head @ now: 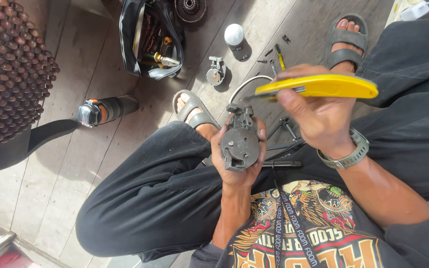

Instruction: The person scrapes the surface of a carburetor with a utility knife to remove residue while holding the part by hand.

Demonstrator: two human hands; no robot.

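Note:
My left hand [234, 168] grips a grey metal mechanical part [240, 141], a round cast housing with a bracket on top, held up over my lap. My right hand [319, 116] holds a yellow-handled utility knife [319, 87] level above and to the right of the part, its blade end pointing left toward it. A grey watch [348, 155] is on my right wrist. I sit with black trousers and grey sandals [193, 106] on a wooden plank floor.
On the floor lie an open black tool bag [150, 39] with tools, a small metal part [216, 72], a white-capped can [234, 35], loose screws and a screwdriver [279, 57], a dark flashlight-like tool [106, 110], and a beaded seat cover [8, 74] at left.

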